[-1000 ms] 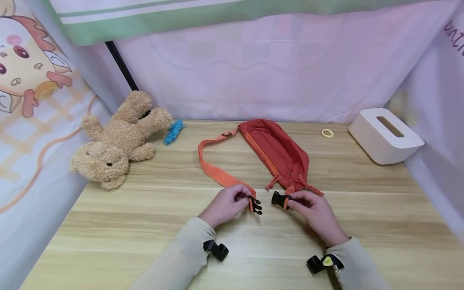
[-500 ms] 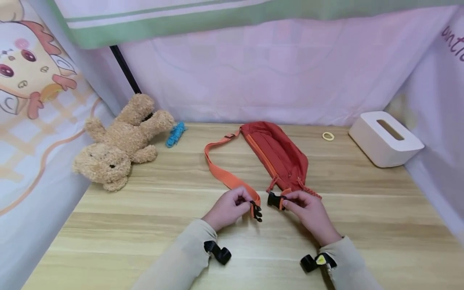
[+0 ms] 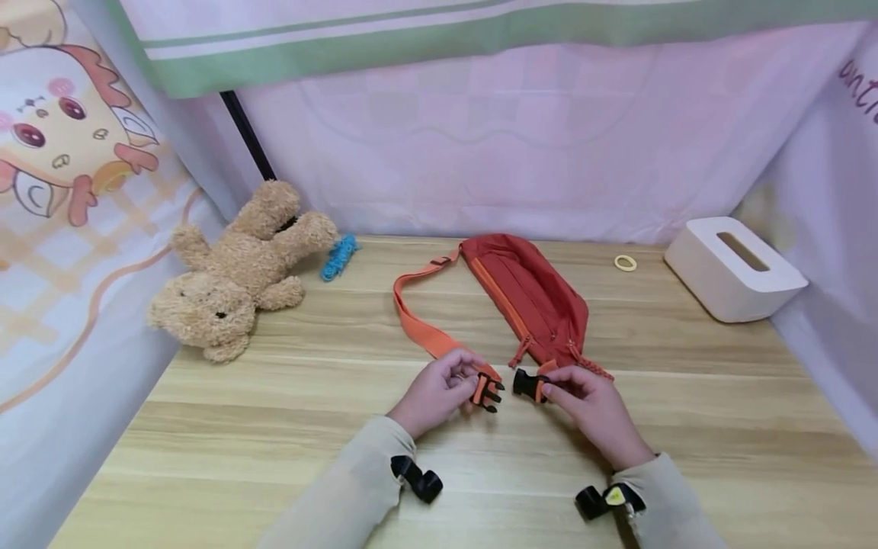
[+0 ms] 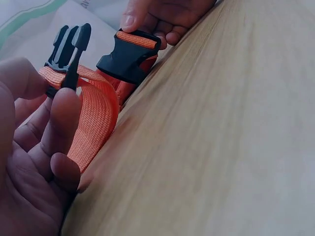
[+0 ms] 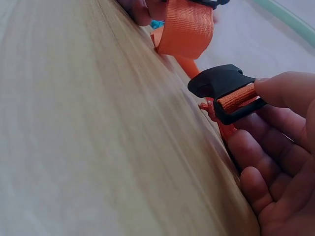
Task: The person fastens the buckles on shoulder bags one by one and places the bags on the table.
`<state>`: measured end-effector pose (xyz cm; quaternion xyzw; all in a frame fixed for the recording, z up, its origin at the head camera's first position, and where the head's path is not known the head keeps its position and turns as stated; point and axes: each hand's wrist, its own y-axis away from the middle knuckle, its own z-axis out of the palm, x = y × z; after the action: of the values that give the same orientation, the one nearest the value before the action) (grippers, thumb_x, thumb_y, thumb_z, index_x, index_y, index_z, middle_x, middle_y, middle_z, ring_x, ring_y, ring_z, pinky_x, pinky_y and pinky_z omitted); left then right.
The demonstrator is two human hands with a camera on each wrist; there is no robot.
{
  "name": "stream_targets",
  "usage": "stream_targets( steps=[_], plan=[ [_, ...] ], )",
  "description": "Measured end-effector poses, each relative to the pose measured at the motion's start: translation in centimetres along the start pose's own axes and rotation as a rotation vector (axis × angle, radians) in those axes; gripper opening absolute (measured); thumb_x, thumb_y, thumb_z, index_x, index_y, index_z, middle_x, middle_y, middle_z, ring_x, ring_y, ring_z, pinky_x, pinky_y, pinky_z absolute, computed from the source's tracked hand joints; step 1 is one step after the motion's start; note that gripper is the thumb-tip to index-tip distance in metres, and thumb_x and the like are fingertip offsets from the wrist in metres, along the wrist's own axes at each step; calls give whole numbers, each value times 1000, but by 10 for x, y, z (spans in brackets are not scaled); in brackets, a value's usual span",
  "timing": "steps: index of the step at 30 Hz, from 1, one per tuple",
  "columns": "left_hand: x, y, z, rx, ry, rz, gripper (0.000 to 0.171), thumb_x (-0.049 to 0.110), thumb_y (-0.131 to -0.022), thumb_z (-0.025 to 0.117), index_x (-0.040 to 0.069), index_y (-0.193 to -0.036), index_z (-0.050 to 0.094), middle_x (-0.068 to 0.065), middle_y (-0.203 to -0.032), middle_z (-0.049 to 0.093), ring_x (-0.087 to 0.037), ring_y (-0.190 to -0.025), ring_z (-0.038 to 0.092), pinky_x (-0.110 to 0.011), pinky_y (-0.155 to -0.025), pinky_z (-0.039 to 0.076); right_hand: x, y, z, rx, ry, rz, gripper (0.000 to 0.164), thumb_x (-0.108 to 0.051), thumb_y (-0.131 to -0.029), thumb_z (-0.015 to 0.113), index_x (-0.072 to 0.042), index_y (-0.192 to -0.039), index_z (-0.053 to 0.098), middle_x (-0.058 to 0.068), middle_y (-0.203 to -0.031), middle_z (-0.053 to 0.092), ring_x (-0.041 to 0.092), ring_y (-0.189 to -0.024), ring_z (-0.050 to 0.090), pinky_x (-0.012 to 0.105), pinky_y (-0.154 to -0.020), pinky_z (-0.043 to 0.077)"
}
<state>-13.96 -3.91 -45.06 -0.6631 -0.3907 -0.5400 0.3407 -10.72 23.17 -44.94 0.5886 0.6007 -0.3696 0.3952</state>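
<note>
One pronged buckle half (image 4: pixel 62 51) is pinched between the thumb and fingers of the left hand (image 3: pixel 435 393), and one socket buckle half (image 3: pixel 527 385) is pinched likewise by the right hand (image 3: pixel 597 412), spare fingers loosely curled. Both pieces are held just apart above the middle of the table (image 3: pixel 171 457). A red bag (image 3: pixel 524 297), joined to the pronged half by an orange strap (image 3: pixel 424 329), is laid just beyond. A teddy bear (image 3: pixel 236 271) and blue cord (image 3: pixel 339 257) are seen far left, a pale ring (image 3: pixel 616 263) and white tissue box (image 3: pixel 720 282) far right.
</note>
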Motion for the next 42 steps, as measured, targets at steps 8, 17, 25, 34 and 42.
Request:
stream_targets(
  steps=[8, 17, 25, 34, 42],
  plan=[
    [1, 0, -1, -19, -13, 1, 25, 13, -99, 64, 23, -122, 67, -2, -94, 70, -22, -72, 67, -26, -55, 51, -1, 2, -1, 36, -58, -22, 22, -22, -93, 74, -4, -106, 71, 11, -106, 70, 14, -86, 63, 26, -72, 54],
    [-1, -1, -1, -17, -106, 38, 19, 13, -94, 72, 15, -113, 73, 2, -97, 70, -13, -89, 65, -25, -75, 54, 0, 3, -1, 32, -100, -64, 18, -14, -93, 73, -1, -105, 70, 14, -107, 71, 10, -89, 64, 24, -74, 55],
    [-1, -1, -1, -19, -115, 22, 12, 13, -93, 74, 15, -105, 72, 2, -96, 69, -13, -90, 64, -25, -76, 54, 2, 3, -1, 22, -53, -99, 14, -13, -91, 76, -5, -100, 71, 10, -105, 73, 12, -90, 66, 24, -76, 55],
    [0, -2, 1, -10, -123, 19, 9, 11, -95, 71, 14, -104, 71, 3, -94, 69, -12, -87, 64, -24, -71, 55, -1, 5, -2, 10, -62, -117, 15, -15, -92, 75, -4, -101, 71, 10, -103, 72, 11, -90, 65, 23, -76, 54],
    [0, -2, 1, -11, -112, 9, 8, 11, -97, 68, 13, -105, 68, 2, -94, 68, -13, -85, 63, -25, -67, 54, 0, 5, -2, -11, -60, -121, 16, -17, -93, 74, -6, -105, 72, 8, -105, 72, 12, -94, 64, 23, -77, 54]
  ],
)
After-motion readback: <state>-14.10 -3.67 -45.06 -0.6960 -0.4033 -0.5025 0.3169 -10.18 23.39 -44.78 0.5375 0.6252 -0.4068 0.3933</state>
